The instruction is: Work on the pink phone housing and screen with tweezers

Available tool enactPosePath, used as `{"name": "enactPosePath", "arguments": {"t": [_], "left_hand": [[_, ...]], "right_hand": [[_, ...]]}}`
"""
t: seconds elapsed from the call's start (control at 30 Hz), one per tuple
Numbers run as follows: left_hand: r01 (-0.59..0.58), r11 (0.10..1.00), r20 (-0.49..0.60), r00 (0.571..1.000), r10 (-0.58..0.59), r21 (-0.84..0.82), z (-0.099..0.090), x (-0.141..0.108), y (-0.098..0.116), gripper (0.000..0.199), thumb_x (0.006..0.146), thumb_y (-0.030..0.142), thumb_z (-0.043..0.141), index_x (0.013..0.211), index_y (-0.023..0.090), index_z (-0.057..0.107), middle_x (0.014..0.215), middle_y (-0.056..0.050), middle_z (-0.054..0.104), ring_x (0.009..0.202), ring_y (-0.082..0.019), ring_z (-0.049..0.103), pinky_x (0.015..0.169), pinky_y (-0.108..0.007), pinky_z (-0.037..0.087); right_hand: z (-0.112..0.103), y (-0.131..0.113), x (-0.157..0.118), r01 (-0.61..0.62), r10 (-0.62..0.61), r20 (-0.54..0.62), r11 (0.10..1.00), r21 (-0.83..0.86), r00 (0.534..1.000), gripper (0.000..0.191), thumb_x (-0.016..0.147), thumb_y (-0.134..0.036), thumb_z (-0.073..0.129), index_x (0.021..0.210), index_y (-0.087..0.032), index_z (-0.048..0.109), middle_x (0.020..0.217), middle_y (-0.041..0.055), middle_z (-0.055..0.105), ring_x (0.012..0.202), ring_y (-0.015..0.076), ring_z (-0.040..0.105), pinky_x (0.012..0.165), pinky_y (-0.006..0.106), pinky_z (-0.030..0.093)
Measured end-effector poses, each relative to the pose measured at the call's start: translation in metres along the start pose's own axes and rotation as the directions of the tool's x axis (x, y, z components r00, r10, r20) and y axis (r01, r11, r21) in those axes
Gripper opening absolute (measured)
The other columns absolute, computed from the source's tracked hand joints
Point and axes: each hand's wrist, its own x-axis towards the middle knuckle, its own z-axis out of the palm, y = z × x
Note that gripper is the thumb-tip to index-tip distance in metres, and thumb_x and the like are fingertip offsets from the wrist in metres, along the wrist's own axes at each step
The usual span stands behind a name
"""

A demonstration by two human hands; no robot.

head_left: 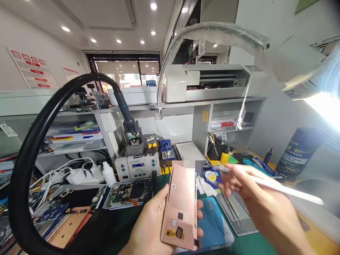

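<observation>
My left hand (151,216) is closed around a phone screen (182,198), holding it upright with its copper-coloured back toward me. Small labels, a dark square and a flex cable with a dark sensor show on that back. Raised to the right, my right hand (257,194) grips a slim white-handled tool (289,193). Its greyish tip is blurred and points left, apart from the screen, so its exact kind is unclear. Below and behind the screen lies a blue pad or packet (212,223).
A metal grid tray (237,212) with thin tools lies at right. Trays of phone parts (127,194) stand left of the screen. A black flexible hose (23,141) arches at left, and a lit lamp (324,95) hangs upper right. A repair station (138,166) sits behind.
</observation>
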Motion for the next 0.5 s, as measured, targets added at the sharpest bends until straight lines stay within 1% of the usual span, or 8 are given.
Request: {"name": "enactPosePath", "arguments": {"t": [0.07,0.17,0.2,0.23,0.3,0.37,0.43,0.5], "left_hand": [[-0.05,0.998,0.002,0.999,0.05,0.029,0.002,0.008,0.003,0.068,0.095,0.062,0.043,0.119,0.005,0.072,0.101,-0.017,0.073,0.082,-0.028,0.069,0.075,-0.043,0.054],[-0.188,0.948,-0.067,0.975,0.211,0.258,0.0,0.016,0.001,0.061,0.092,0.062,0.052,0.118,0.011,0.073,0.103,-0.014,0.07,0.085,-0.025,0.067,0.081,-0.041,0.054],[-0.262,0.877,-0.075,0.946,0.317,0.402,-0.002,0.017,-0.001,0.057,0.09,0.061,0.057,0.121,0.015,0.071,0.106,-0.012,0.07,0.089,-0.025,0.067,0.084,-0.04,0.054],[-0.335,0.76,-0.05,0.9,0.433,0.557,-0.004,0.019,-0.003,0.053,0.088,0.057,0.063,0.125,0.02,0.07,0.111,-0.011,0.069,0.097,-0.027,0.066,0.089,-0.04,0.052],[-0.417,0.427,0.039,0.751,0.659,0.803,-0.012,0.021,-0.008,0.048,0.085,0.047,0.071,0.127,0.025,0.068,0.122,-0.011,0.067,0.113,-0.031,0.061,0.098,-0.042,0.048],[-0.363,0.117,0.123,0.574,0.81,0.924,-0.022,0.023,-0.012,0.045,0.083,0.039,0.075,0.125,0.023,0.069,0.128,-0.013,0.064,0.121,-0.034,0.058,0.105,-0.046,0.044],[-0.259,-0.084,0.186,0.401,0.897,0.962,-0.032,0.025,-0.013,0.048,0.081,0.035,0.077,0.125,0.021,0.068,0.128,-0.016,0.062,0.122,-0.035,0.057,0.106,-0.049,0.043],[-0.17,-0.22,0.263,0.297,0.918,0.961,-0.039,0.027,-0.012,0.053,0.08,0.034,0.078,0.129,0.019,0.064,0.126,-0.018,0.063,0.12,-0.036,0.059,0.104,-0.05,0.045]], "right_hand": [[0.025,0.001,0.022,-0.069,0.076,-0.039,0.987,0.147,0.996,0.039,0.087,-0.058,0.07,0.106,-0.025,0.075,0.081,0.0046,0.08,0.073,0.0217,0.076,0.066,0.029,0.061],[0.062,0.021,0.041,-0.135,0.128,0.045,0.962,0.238,0.991,0.046,0.086,-0.063,0.067,0.108,-0.023,0.074,0.096,0.008,0.081,0.084,0.0252,0.076,0.071,0.034,0.062],[0.072,0.029,0.044,-0.168,0.153,0.074,0.949,0.269,0.985,0.048,0.086,-0.064,0.066,0.109,-0.023,0.073,0.098,0.0084,0.081,0.088,0.027,0.076,0.071,0.035,0.062],[0.08,0.036,0.044,-0.203,0.185,0.09,0.934,0.292,0.979,0.048,0.086,-0.064,0.065,0.11,-0.023,0.073,0.098,0.0082,0.081,0.093,0.0278,0.075,0.073,0.035,0.061],[0.088,0.047,0.041,-0.288,0.258,0.132,0.899,0.331,0.957,0.047,0.086,-0.064,0.065,0.11,-0.024,0.072,0.098,0.0071,0.081,0.097,0.0277,0.074,0.072,0.033,0.06],[0.089,0.051,0.035,-0.377,0.314,0.222,0.852,0.362,0.923,0.044,0.087,-0.062,0.065,0.106,-0.023,0.073,0.097,0.0068,0.08,0.09,0.0256,0.074,0.067,0.031,0.058],[0.086,0.049,0.03,-0.458,0.331,0.353,0.802,0.384,0.875,0.045,0.089,-0.064,0.061,0.097,-0.021,0.073,0.09,0.0076,0.08,0.078,0.0243,0.074,0.064,0.033,0.059],[0.083,0.048,0.025,-0.518,0.313,0.485,0.767,0.377,0.817,0.046,0.088,-0.064,0.062,0.088,-0.019,0.072,0.079,0.008,0.077,0.07,0.0252,0.073,0.064,0.038,0.06]]}}
